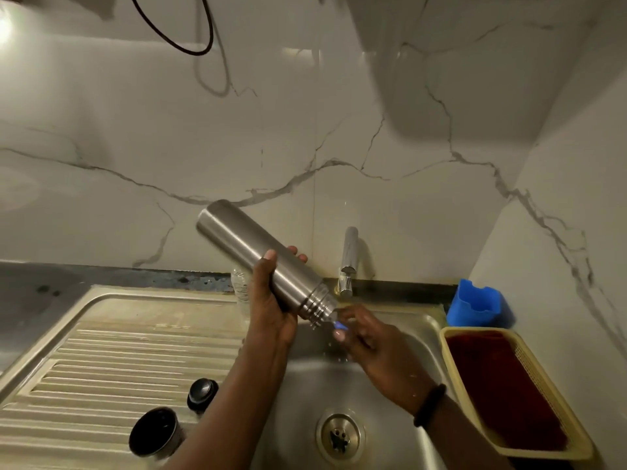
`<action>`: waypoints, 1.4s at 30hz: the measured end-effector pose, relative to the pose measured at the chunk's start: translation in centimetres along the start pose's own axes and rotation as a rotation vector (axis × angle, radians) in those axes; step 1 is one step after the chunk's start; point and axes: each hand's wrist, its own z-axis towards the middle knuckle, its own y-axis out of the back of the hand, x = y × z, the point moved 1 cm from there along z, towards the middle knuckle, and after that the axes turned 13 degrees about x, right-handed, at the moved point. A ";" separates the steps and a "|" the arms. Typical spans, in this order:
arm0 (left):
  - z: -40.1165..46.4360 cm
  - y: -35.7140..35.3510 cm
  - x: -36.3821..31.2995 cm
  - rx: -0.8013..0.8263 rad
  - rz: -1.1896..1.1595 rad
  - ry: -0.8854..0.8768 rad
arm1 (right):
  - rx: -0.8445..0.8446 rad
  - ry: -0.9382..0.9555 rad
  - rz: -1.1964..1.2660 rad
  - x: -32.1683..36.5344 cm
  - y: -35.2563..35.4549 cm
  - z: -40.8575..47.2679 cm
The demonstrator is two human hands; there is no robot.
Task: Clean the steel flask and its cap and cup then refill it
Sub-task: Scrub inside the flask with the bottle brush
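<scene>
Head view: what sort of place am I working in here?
Most likely a home kitchen sink area: a stainless steel sink basin with a ribbed draining board, a chrome tap at the back, and white marble-patterned wall tiles behind.

A home kitchen, at the washing-up corner: a stainless steel sink (400, 337) with a round drain (340, 436) and a ribbed steel draining board (101, 361) set into a dark surface (30, 293), a chrome tap (348, 262) at the sink's back edge, white marble-veined wall tiles (339, 130) behind, and a yellow plastic basket (543, 374) by the sink's right edge
</scene>
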 end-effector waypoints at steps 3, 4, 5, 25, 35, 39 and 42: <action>0.3 -0.4 0.2 0.074 -0.008 0.009 | -0.029 -0.055 0.011 -0.1 -0.6 0.1; 0.5 -0.1 -0.1 0.084 -0.016 -0.006 | -0.049 -0.093 -0.024 -1.3 -0.3 -0.4; 0.6 0.3 -0.4 0.078 -0.027 -0.018 | -0.060 -0.128 -0.072 -2.2 0.2 -1.0; 0.6 2.6 0.5 -0.131 -0.043 -0.042 | -0.138 -0.195 0.020 -3.2 -1.3 -0.5; 0.4 1.8 0.1 -0.108 0.039 -0.012 | -0.173 -0.281 -0.093 -2.7 -0.1 0.0; 0.9 1.5 0.6 -0.137 0.082 0.011 | -0.085 -0.157 0.114 0.1 -1.6 0.2; 0.6 2.1 -0.3 -0.152 0.090 -0.039 | -0.102 -0.163 0.124 -1.8 -0.3 -0.7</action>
